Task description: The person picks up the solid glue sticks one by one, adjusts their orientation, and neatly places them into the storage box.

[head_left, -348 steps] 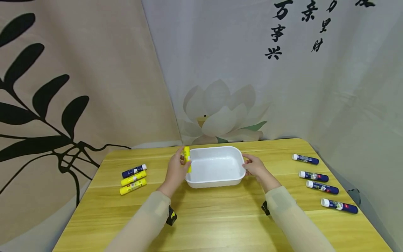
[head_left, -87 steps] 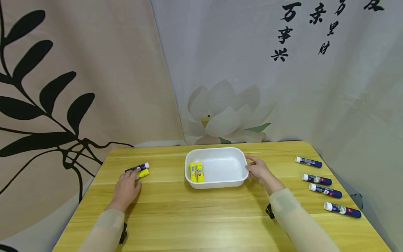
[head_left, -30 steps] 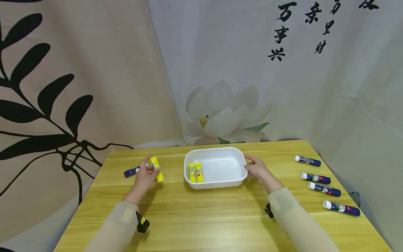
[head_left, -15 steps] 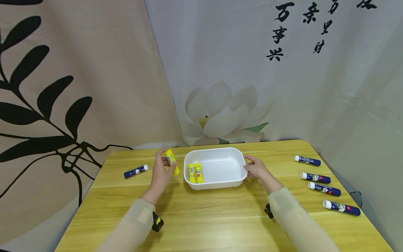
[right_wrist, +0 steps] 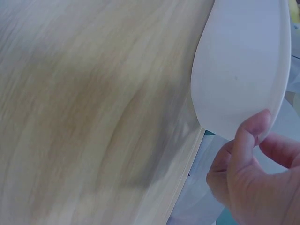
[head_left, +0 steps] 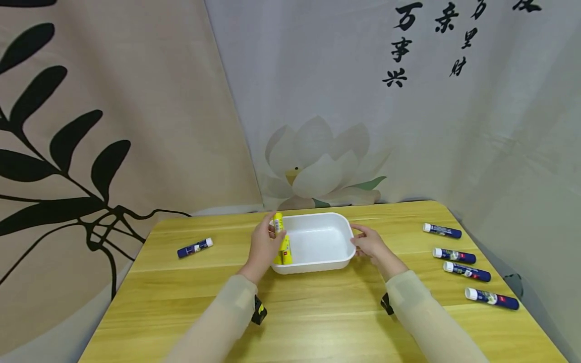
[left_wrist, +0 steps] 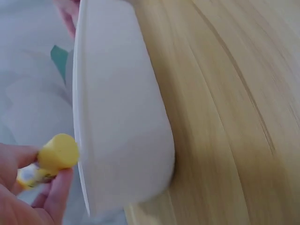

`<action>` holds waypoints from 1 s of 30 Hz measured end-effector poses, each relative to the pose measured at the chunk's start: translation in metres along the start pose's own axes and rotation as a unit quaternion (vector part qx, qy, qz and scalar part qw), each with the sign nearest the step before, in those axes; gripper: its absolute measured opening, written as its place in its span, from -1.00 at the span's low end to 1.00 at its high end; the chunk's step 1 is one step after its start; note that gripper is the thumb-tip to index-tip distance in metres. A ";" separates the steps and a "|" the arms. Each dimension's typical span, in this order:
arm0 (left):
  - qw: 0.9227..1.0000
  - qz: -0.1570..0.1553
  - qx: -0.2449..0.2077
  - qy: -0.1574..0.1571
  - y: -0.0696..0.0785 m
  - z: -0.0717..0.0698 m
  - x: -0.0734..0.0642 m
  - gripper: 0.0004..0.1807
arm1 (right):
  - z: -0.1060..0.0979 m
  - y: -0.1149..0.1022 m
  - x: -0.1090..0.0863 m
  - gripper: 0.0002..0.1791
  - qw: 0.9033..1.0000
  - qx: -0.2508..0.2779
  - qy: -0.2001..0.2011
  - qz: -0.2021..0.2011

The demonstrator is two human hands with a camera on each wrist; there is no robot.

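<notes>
My left hand (head_left: 263,247) pinches a yellow glue stick (head_left: 278,222) between thumb and fingers, above the left end of a white plastic tray (head_left: 322,239). The left wrist view shows that glue stick (left_wrist: 60,152) end-on beside the tray's rim. Two more yellow glue sticks (head_left: 286,254) lie in the tray's left part, partly hidden by the hand. At the tray's right end, my right hand (head_left: 368,242) grips the rim, thumb and fingers on either side of it, as the right wrist view shows on the tray wall (right_wrist: 239,70).
One dark blue glue stick (head_left: 195,248) with a white cap lies on the wooden table (head_left: 317,312) at the left. Several more blue glue sticks (head_left: 467,271) lie along the right side. A printed curtain (head_left: 181,126) hangs behind the table.
Two yellow glue sticks have come to lie in the tray. The left hand has lifted the third from beside the blue one and carried it right to the tray. The right hand keeps its grip.
</notes>
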State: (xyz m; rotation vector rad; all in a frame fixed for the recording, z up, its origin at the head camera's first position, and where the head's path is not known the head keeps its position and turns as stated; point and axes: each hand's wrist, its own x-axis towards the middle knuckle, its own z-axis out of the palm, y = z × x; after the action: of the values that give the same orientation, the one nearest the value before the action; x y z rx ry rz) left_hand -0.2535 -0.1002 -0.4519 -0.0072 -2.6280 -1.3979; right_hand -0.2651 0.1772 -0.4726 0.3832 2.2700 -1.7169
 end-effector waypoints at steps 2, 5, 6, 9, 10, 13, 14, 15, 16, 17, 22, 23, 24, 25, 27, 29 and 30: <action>1.000 -0.012 0.023 -0.013 0.005 0.010 0.000 -0.32 | 0.000 0.000 0.000 -0.44 1.000 0.002 0.001 0.001; 0.997 -0.022 0.065 -0.032 0.011 0.023 0.000 -0.32 | -0.001 -0.001 0.000 -0.44 1.000 0.004 0.002 0.003; 0.996 -0.026 0.084 -0.036 0.012 0.027 0.000 -0.32 | -0.002 -0.001 -0.001 -0.44 1.000 0.004 0.002 0.003; 0.990 -0.040 0.126 -0.046 0.015 0.038 -0.001 -0.30 | -0.002 -0.002 -0.002 -0.44 1.000 0.004 0.001 0.002; 0.988 -0.046 0.137 -0.048 0.015 0.041 -0.001 -0.29 | -0.002 -0.002 -0.002 -0.44 1.000 0.004 0.001 0.002; 0.985 -0.047 0.160 -0.052 0.016 0.049 0.000 -0.29 | -0.002 -0.001 -0.003 -0.43 1.000 0.006 -0.002 -0.002; 0.983 -0.044 0.169 -0.053 0.016 0.051 -0.001 -0.29 | -0.003 -0.001 -0.003 -0.43 1.000 0.006 -0.002 -0.002; 0.982 -0.040 0.176 -0.052 0.016 0.052 -0.001 -0.29 | -0.003 -0.001 -0.003 -0.43 1.000 0.007 -0.003 -0.002; 0.981 -0.037 0.183 -0.053 0.016 0.054 -0.001 -0.30 | -0.003 -0.001 -0.003 -0.43 1.000 0.008 -0.003 -0.002; 0.980 -0.033 0.191 -0.054 0.016 0.055 -0.001 -0.30 | -0.003 -0.001 -0.003 -0.43 1.000 0.009 -0.003 -0.002; 0.964 -0.008 0.261 -0.050 0.008 0.062 0.002 -0.33 | -0.003 -0.002 -0.003 -0.42 1.000 0.013 -0.002 -0.001; 0.957 -0.007 0.285 -0.052 0.006 0.063 0.003 -0.34 | -0.003 -0.001 -0.003 -0.42 1.000 0.013 -0.003 0.000; 0.948 -0.007 0.312 -0.054 0.007 0.063 0.002 -0.37 | -0.003 -0.001 -0.002 -0.42 1.000 0.013 -0.004 0.000; 0.938 -0.007 0.340 -0.058 0.007 0.063 0.002 -0.40 | -0.002 -0.001 -0.002 -0.43 1.000 0.012 -0.004 0.001; 0.918 -0.012 0.390 -0.068 0.007 0.063 0.002 -0.44 | -0.002 -0.001 -0.001 -0.43 1.000 0.010 -0.005 0.001; 0.907 -0.029 0.411 -0.086 0.014 0.060 0.000 -0.48 | -0.001 0.000 -0.001 -0.44 1.000 0.009 -0.004 0.001; 0.904 -0.032 0.417 -0.089 0.014 0.060 0.000 -0.49 | -0.001 0.000 -0.001 -0.44 1.000 0.009 -0.004 0.001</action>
State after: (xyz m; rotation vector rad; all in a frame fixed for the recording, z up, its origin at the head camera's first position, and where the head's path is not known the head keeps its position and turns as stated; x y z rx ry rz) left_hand -0.2612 -0.0426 -0.4729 0.0591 -3.1718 -0.1862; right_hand -0.2647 0.1783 -0.4720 0.3808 2.2497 -1.7347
